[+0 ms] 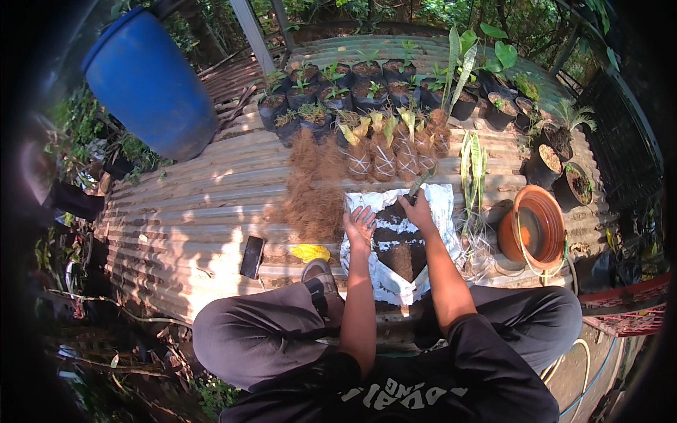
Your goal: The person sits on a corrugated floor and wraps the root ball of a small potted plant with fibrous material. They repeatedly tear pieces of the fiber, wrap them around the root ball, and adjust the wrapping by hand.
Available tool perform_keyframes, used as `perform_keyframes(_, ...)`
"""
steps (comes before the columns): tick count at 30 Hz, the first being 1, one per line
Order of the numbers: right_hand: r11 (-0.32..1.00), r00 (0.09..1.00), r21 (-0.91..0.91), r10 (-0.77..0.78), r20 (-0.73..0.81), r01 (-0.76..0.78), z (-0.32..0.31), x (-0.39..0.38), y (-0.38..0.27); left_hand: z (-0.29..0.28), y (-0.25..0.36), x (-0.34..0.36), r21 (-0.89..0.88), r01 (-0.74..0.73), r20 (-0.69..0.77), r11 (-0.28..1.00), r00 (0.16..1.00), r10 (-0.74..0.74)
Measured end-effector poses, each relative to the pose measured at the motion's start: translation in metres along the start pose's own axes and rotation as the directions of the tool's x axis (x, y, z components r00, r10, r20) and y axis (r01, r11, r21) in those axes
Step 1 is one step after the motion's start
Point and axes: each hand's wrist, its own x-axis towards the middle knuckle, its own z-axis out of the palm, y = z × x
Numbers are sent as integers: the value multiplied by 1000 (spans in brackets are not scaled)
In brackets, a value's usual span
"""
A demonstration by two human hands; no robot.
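Over a white plastic sack (441, 201) spread between my knees, both hands are at work. My left hand (360, 227) is palm up with its fingers spread, holding nothing, above the sack's left side. Dark soil (412, 250) lies on the sack, with a brown fibrous patch (402, 262) toward its near end. My right hand (417, 210) is closed at the sack's far right. From it a short, narrow, mottled grey-green piece (423, 180) points away from me; its exact kind is unclear. Loose coconut fibre (310, 190) lies beyond my left hand.
String-wrapped fibre balls (384, 162) with yellowish leaves stand beyond the sack, before several potted seedlings (367, 88). Bare-rooted snake plants (474, 169) and an orange bucket (539, 229) are at right. Left are a phone (252, 256), yellow leaves (310, 252) and a blue barrel (151, 84).
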Motion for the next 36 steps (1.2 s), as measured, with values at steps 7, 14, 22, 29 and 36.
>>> perform_keyframes(7,989,985,-122,-104,-137,87,9,-11,27,6,6,-10,62,-12,17,998,1000,11)
perform_keyframes(14,857,886,-285,461,47,-430,-3,-16,-11,18,29,-18,224,-66,26,972,998,62)
perform_keyframes(22,878,624,-355,478,619,-320,-13,-10,-64,28,87,20,477,-180,-23,860,976,217)
perform_keyframes(29,972,683,-129,229,693,-195,6,-12,-101,14,132,26,987,149,-94,-55,826,556)
perform_keyframes(36,977,644,-190,205,737,-94,32,-19,-97,-64,125,45,989,142,-150,51,894,422)
